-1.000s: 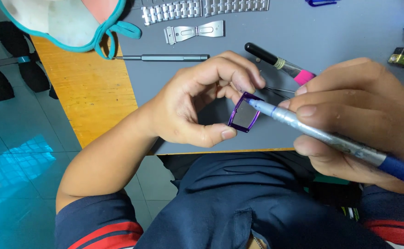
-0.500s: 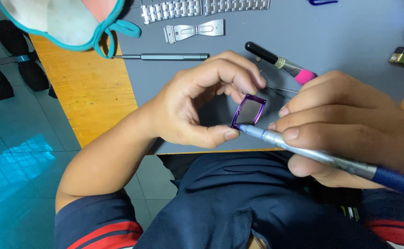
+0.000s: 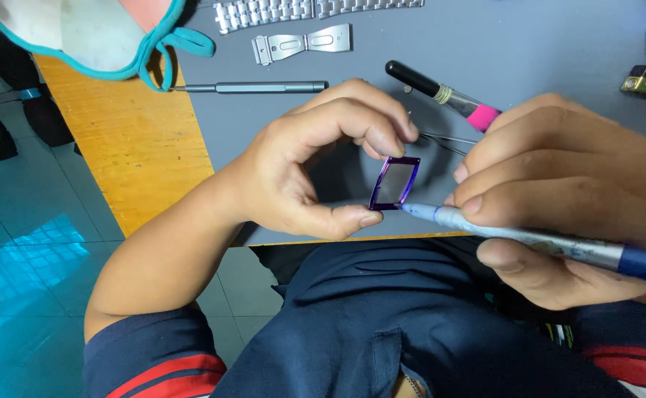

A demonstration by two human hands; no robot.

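your left hand (image 3: 301, 166) pinches a small purple rectangular metal frame (image 3: 394, 182) between thumb and fingertips, just above the near edge of the grey work mat (image 3: 559, 51). your right hand (image 3: 566, 191) grips a silver-and-blue pen-shaped tool (image 3: 529, 239), its tip touching the frame's lower corner. beyond them on the mat lie a black-and-pink handled tool (image 3: 441, 94), a slim grey screwdriver (image 3: 256, 88) and a silver metal watch bracelet (image 3: 301, 10).

Bright, even light; sharp focus
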